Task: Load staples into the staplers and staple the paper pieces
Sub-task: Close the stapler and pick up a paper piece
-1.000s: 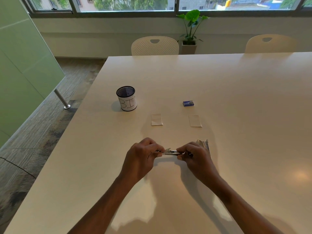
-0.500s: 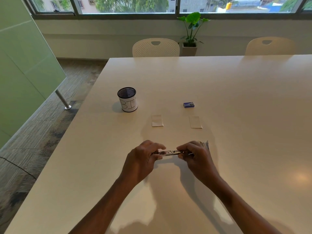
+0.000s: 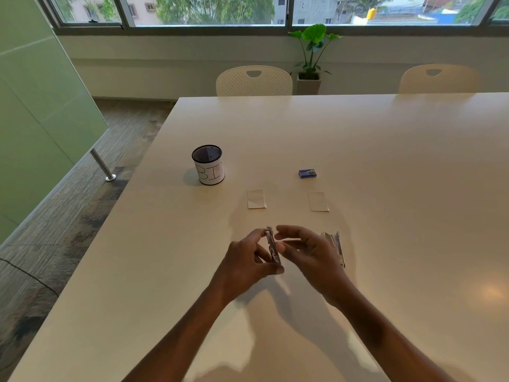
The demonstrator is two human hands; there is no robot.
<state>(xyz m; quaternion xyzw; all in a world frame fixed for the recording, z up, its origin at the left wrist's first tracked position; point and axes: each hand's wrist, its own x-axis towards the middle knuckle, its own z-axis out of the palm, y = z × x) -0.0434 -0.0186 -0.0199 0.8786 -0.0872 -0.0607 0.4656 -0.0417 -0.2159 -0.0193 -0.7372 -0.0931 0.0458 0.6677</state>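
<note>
- Cup point(image 3: 208, 165) marked "BI" stands at the left of the table point(image 3: 399, 161).
- Left hand point(image 3: 243, 260) grips a small stapler point(image 3: 272, 248) near the front middle. Its long side points away from the person.
- Left paper piece point(image 3: 256, 199), right paper piece point(image 3: 318, 201) and a blue staple box point(image 3: 307, 173) lie further back.
- Right hand point(image 3: 308, 255) curls loosely beside the stapler. I cannot tell if it holds anything.
- Second stapler point(image 3: 335, 245) lies partly hidden behind it.

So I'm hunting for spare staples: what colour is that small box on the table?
The small box is blue, clearest in the head view.
</note>
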